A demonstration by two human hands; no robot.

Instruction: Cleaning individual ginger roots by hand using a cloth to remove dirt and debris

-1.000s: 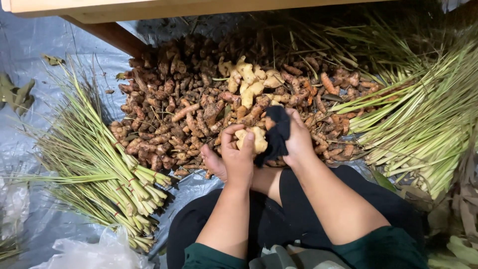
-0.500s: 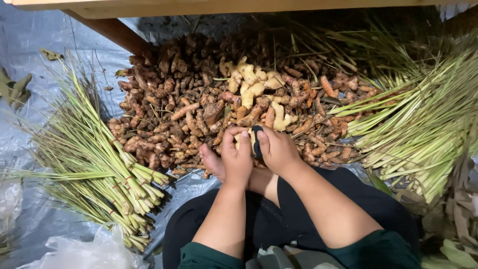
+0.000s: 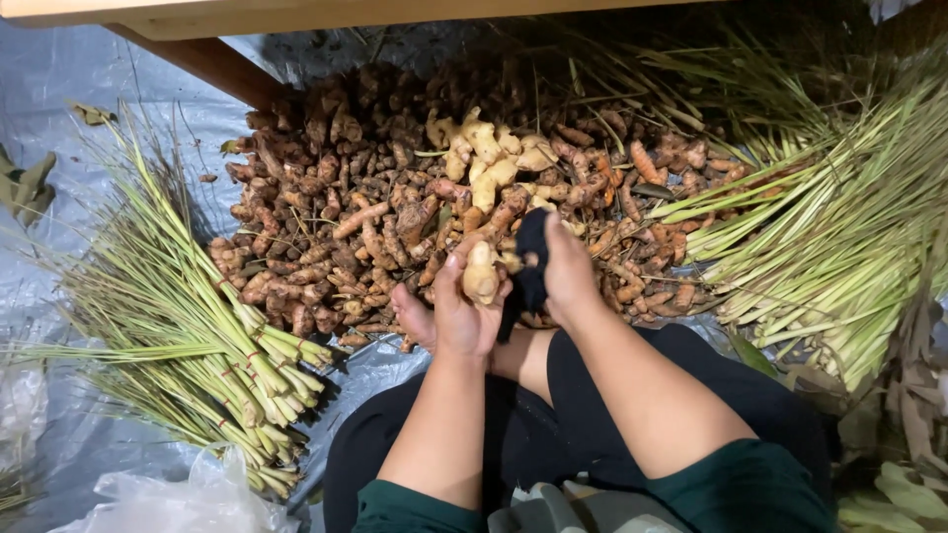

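Just pale knobby ginger root (image 3: 481, 273) w/ black cloth (image 3: 530, 266) alongside.

light: I read soft, even overhead light, brightest on the pale ginger piece (image 3: 481, 273) | shadows: deep dark under the wooden beam (image 3: 296, 14) above it, top right nearly black | glare: mild sheen on the grey plastic sheet (image 3: 59, 79) left of it | focus: sharp centre, slight softness toward the corners
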